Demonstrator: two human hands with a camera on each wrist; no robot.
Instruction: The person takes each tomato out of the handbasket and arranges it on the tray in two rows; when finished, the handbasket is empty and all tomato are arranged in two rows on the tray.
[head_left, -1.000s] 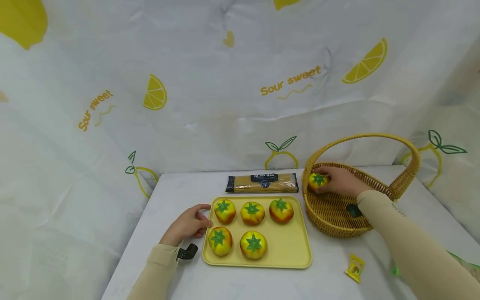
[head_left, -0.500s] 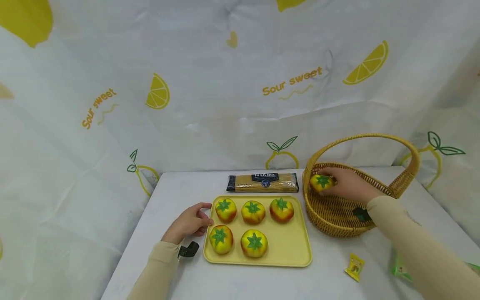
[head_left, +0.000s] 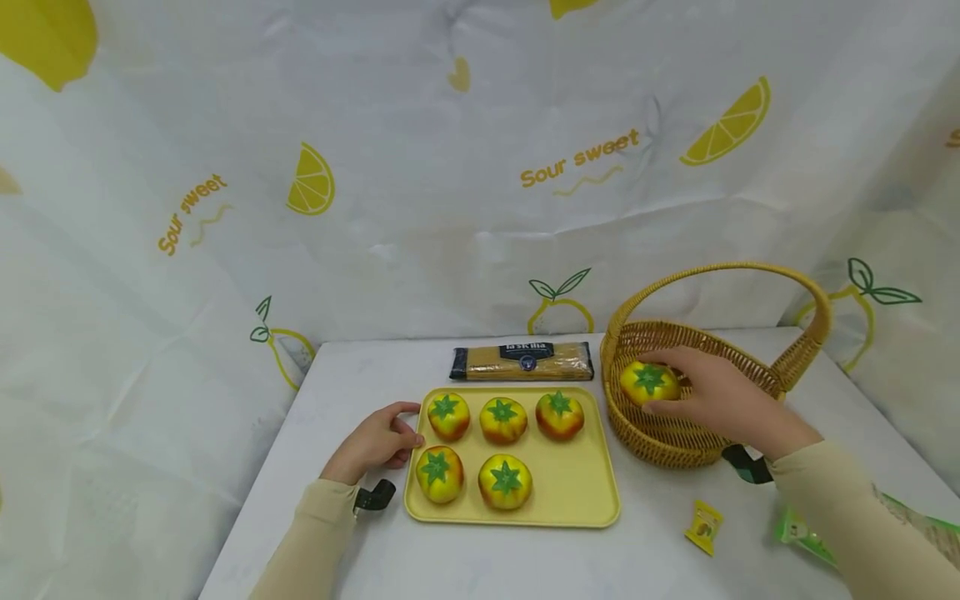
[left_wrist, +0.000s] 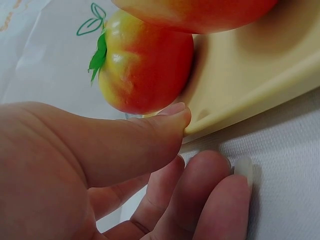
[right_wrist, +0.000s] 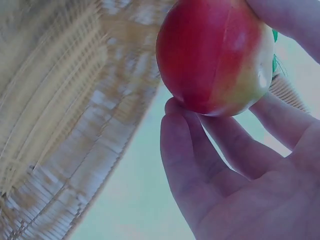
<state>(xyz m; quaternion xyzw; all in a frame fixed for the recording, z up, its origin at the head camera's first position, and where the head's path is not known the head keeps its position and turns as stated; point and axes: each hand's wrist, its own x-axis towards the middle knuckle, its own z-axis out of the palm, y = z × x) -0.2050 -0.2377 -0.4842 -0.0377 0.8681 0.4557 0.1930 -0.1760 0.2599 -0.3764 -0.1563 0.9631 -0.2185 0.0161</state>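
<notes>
My right hand (head_left: 716,396) holds a yellow-red tomato (head_left: 649,382) with a green star-shaped top, over the left part of the wicker basket (head_left: 660,450). In the right wrist view, thumb and fingers grip this tomato (right_wrist: 212,57), with the basket's woven wall (right_wrist: 95,135) beside it. My left hand (head_left: 378,442) holds the left rim of the yellow tray (head_left: 573,492). The left wrist view has the thumb on the tray's rim (left_wrist: 255,105), the other fingers curled below it. Several similar tomatoes (head_left: 506,482) sit on the tray in two rows; its front right part is bare.
A pack of spaghetti (head_left: 522,362) lies behind the tray. In front of the basket is a small yellow packet (head_left: 704,527). A green-edged package (head_left: 806,537) lies partly under the right forearm. The basket's tall handle (head_left: 720,268) arches over it. A printed white cloth hangs behind.
My right hand has drawn the tomato up and toward me from the basket's far left side, slightly rightward. The left hand stays at the tray's rim.
</notes>
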